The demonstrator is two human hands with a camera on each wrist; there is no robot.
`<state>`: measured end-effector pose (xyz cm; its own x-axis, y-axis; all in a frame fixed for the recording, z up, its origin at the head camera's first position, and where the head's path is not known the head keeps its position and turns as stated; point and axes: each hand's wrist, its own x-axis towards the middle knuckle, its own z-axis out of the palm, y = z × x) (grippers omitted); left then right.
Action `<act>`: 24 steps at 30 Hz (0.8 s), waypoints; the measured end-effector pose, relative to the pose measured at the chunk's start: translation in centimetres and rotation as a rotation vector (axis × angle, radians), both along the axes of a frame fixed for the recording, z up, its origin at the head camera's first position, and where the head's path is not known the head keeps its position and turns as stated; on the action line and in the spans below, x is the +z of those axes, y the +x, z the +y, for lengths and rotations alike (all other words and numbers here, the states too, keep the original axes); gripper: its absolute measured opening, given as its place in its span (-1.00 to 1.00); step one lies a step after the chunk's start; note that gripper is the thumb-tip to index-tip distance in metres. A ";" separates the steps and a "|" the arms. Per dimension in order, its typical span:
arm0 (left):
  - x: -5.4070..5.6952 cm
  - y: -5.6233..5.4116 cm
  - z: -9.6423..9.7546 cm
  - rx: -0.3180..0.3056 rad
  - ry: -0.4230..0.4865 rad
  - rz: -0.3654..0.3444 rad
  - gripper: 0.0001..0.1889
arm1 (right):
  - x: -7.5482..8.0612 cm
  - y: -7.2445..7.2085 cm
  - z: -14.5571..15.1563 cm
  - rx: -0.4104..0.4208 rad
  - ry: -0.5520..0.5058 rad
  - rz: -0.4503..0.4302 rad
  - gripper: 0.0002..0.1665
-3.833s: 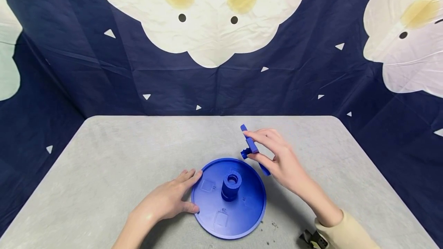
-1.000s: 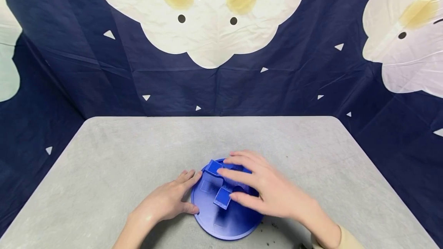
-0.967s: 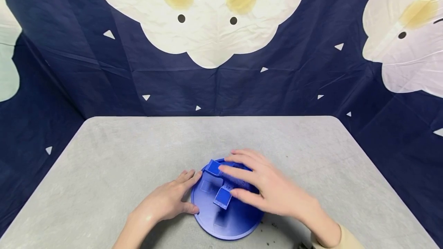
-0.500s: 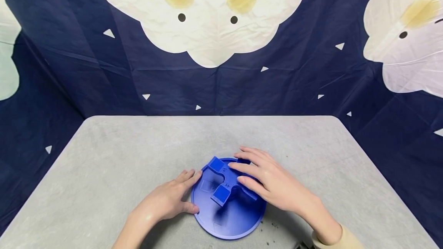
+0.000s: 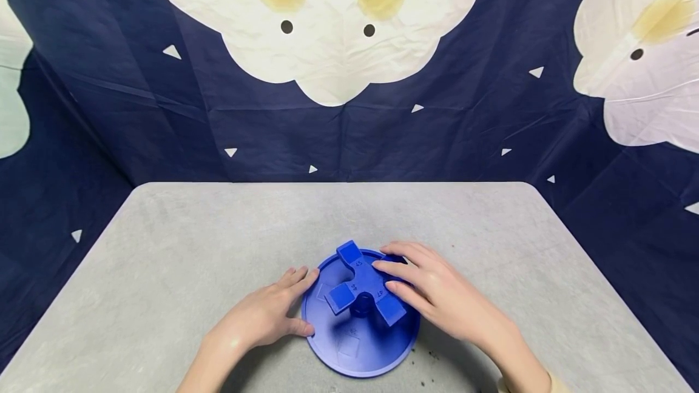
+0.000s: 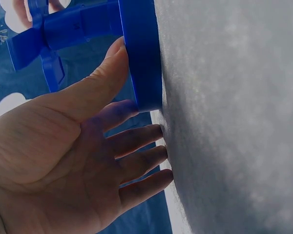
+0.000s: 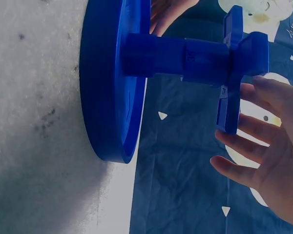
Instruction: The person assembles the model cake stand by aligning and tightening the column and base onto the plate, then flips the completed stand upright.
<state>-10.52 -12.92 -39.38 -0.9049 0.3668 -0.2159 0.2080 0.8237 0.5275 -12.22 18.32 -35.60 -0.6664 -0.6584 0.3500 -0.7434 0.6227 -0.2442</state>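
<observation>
One blue cross (image 5: 371, 282) now sits on the post (image 5: 361, 307)

A few seconds earlier the right hand (image 5: 450, 296) held the cross up over the table, off to the right of the blue disc (image 5: 363, 359), and the post's hollow top showed bare. Now the cross caps that post at the middle of the disc, its arms lying flat across the top. Since a second ago it has turned clockwise as the head view sees it: the arm that pointed toward the near side points left, and a third arm has come clear on the right. The fourth is partly hidden by the right fingers, which have shifted rightward; they are spread apart and loosely bent, touching the cross rather than clamped on it.

The left hand (image 5: 267, 314) has stayed where it was, thumb and index finger against the disc's left rim, the fingers relaxed and slightly apart.

The disc, unmoved, lies flat on the table (image 5: 191, 247), well apart from the far edge and a little right of midway between the two rounded far corners; the near edge is out of view. Dark specks (image 5: 433, 355) lie just beside the disc, on its near right side
</observation>
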 end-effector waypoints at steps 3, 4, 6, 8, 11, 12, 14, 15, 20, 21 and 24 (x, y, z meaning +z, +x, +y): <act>0.0 0.0 -0.1 0.002 0.001 0.002 0.03 | 0.0 0.2 0.1 -0.006 -0.013 0.010 -0.58; 0.0 0.0 -0.1 0.004 0.000 0.001 0.03 | -0.1 0.3 0.1 -0.006 -0.017 0.015 -0.57; 0.0 0.0 -0.1 0.007 -0.002 0.000 0.03 | -0.1 0.4 0.2 -0.010 -0.020 0.017 -0.57; 0.0 0.0 -0.1 0.009 -0.002 -0.002 0.03 | -0.1 0.5 0.2 -0.016 -0.016 0.012 -0.56; 0.0 0.0 -0.1 0.011 -0.001 -0.006 0.02 | -0.2 0.7 0.4 -0.021 -0.013 0.006 -0.54; 0.0 0.0 -0.1 0.011 0.000 -0.007 0.02 | -0.2 0.8 0.4 -0.017 -0.016 0.011 -0.53; -0.1 -0.1 0.0 0.012 0.001 -0.007 0.02 | -0.2 0.8 0.5 -0.013 -0.020 0.018 -0.51; -0.1 -0.1 0.0 0.012 0.004 -0.007 0.02 | -0.2 0.9 0.5 -0.009 -0.022 0.024 -0.49; -0.2 0.0 -0.1 0.015 0.005 -0.005 0.02 | -0.2 1.0 0.6 0.004 -0.027 0.041 -0.48; -0.2 0.0 -0.1 0.018 0.002 -0.006 0.01 | -0.2 1.0 0.7 0.007 -0.029 0.041 -0.48; -0.2 0.0 0.0 0.021 -0.006 -0.005 0.01 | -0.1 1.1 0.8 0.026 -0.045 0.047 -0.49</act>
<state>-10.51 -12.92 -39.60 -0.9114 0.3463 -0.2223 0.1881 0.8310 0.5235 -11.16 19.07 -35.68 -0.6313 -0.6581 0.4103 -0.7706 0.5922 -0.2356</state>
